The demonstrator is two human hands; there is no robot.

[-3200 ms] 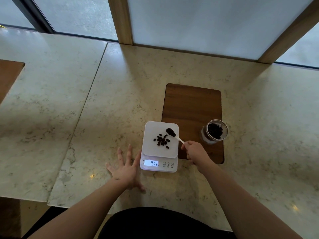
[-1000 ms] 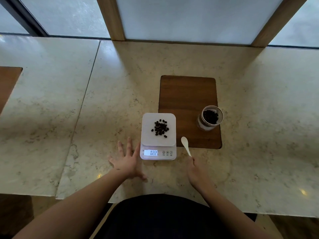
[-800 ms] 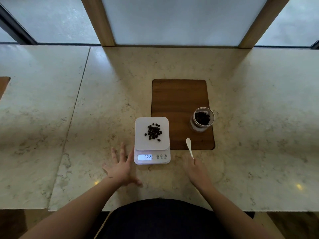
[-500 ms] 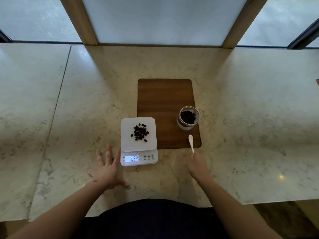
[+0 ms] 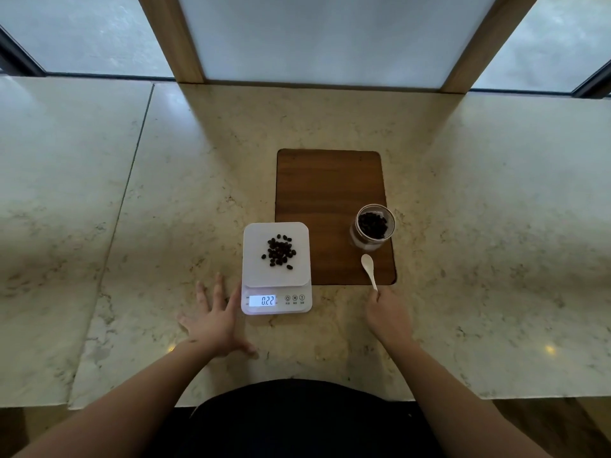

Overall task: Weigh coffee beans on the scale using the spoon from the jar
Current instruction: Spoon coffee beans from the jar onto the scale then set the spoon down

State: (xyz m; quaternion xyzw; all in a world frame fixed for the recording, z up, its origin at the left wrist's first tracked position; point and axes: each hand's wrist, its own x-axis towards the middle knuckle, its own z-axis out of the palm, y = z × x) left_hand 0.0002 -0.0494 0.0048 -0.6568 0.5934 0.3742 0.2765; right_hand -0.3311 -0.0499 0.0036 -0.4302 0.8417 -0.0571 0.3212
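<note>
On scale (image 5: 277,259) plate, head view: coffee beans (image 5: 279,252) piled, screen reads 0.22. Jar (image 5: 373,227) at 3 o'clock from scale. Your right hand (image 5: 388,317) pinches spoon (image 5: 369,268) handle, bowl empty. Left hand (image 5: 216,320) flat, wide, touching scale side; bump it, number jumps, beans roll.

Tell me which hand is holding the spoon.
The right hand pinches the white spoon by its handle end, bowl lying over the wooden board. The left hand lies flat and empty beside the scale.
</note>
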